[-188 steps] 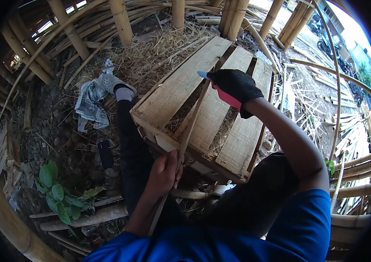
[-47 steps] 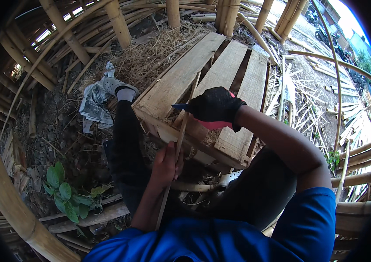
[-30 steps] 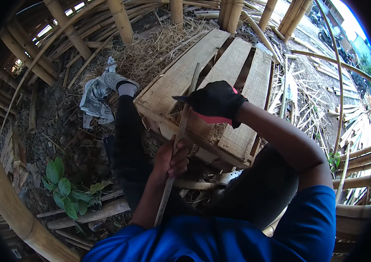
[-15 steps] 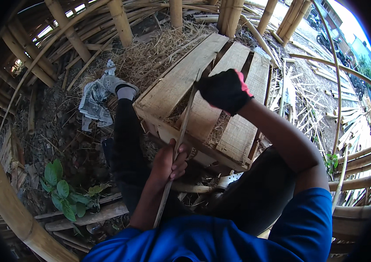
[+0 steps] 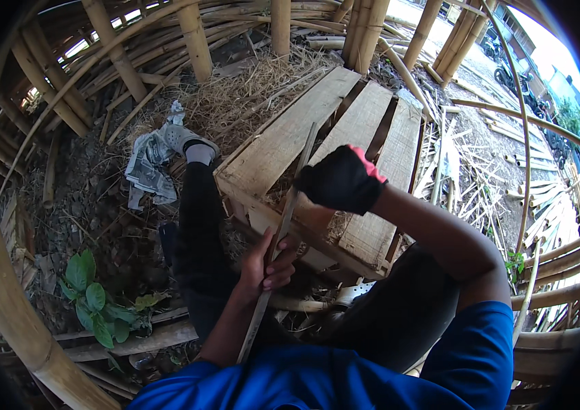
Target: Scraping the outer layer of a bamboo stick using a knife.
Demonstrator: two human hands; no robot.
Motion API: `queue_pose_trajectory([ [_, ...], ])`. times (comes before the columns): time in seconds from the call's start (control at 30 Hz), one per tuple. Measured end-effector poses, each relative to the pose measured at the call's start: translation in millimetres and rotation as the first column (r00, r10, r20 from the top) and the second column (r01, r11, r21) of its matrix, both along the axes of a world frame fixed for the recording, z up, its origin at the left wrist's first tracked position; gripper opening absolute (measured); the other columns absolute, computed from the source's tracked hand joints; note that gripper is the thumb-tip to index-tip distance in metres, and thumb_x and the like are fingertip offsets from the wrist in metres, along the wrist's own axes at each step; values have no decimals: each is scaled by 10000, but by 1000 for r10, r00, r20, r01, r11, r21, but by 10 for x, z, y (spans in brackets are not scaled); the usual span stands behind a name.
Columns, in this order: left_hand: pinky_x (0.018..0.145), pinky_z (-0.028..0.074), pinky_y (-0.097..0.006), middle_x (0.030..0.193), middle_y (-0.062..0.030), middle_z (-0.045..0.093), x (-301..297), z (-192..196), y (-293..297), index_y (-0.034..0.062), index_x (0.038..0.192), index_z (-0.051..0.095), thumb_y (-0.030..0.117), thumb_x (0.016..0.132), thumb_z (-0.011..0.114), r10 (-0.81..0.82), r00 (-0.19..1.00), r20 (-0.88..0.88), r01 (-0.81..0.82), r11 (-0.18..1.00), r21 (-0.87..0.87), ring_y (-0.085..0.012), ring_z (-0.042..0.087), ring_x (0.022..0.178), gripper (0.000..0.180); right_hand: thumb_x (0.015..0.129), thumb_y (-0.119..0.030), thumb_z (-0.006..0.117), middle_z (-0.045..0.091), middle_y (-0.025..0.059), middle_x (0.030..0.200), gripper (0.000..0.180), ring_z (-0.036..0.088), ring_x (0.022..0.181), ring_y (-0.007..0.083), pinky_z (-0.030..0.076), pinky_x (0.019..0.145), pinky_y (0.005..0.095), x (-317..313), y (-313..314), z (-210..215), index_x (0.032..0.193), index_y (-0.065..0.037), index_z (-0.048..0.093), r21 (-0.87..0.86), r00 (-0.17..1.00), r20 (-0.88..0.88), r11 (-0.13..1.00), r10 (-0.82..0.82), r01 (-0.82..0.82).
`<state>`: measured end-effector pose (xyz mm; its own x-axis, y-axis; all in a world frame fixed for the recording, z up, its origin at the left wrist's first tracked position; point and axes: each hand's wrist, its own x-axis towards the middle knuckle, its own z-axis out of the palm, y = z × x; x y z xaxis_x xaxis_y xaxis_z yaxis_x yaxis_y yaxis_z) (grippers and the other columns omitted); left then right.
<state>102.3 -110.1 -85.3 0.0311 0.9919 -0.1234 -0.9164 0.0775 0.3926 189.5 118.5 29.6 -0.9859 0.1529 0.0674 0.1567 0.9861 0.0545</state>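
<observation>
A long, thin bamboo strip (image 5: pixel 278 247) slants up from my lap, over the near edge of a slatted wooden crate (image 5: pixel 263 164). My bare left hand (image 5: pixel 268 265) is closed around its lower middle, thumb pointing up along it. Higher up, my right hand (image 5: pixel 341 181), in a black and red glove, is closed with its fingers against the same strip. The strip's upper end sticks out beyond the glove, above the crate's slats. Whether the gloved hand also holds a small tool cannot be seen.
My legs straddle the crate; crumpled newspaper (image 5: pixel 150 167) lies by my left shoe. A green plant (image 5: pixel 95 301) grows at the left. Bamboo posts (image 5: pixel 196 44) and a curved bamboo rail (image 5: pixel 13 301) surround me. Split bamboo pieces (image 5: pixel 553 198) litter the ground at right.
My right hand has moved down along the strip, toward my left hand, leaving more of the upper end showing. The left hand keeps its hold, its thumb now lifted slightly.
</observation>
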Motion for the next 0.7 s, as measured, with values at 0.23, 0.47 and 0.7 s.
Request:
queue_pose_trajectory([
  [0.23, 302, 196, -167, 547, 89, 313, -27, 22, 12, 198, 908, 448, 519, 1078, 373, -22, 1000, -10, 21, 998, -60, -11, 254, 335, 371, 926, -343, 635, 721, -8, 758, 183, 703, 666, 190, 553, 589, 338, -78, 64, -179, 1022, -265, 769, -127, 996, -29, 989, -85, 80],
  [0.47, 301, 189, -169, 559, 92, 298, -67, -6, 6, 209, 889, 438, 526, 1075, 383, -81, 986, 145, 84, 996, -13, -10, 254, 339, 371, 927, -351, 632, 731, -13, 755, 203, 707, 668, 183, 554, 605, 323, -117, 314, -156, 1022, -243, 775, -12, 997, -34, 998, -69, 68],
  [0.7, 305, 177, -171, 555, 88, 282, -40, 122, -52, 206, 887, 441, 549, 1060, 415, -13, 1000, -9, 11, 987, -158, -6, 237, 356, 384, 925, -275, 650, 727, 32, 758, 161, 703, 664, 219, 556, 603, 350, -71, 386, 7, 994, -185, 763, -137, 992, -123, 991, -21, 4],
])
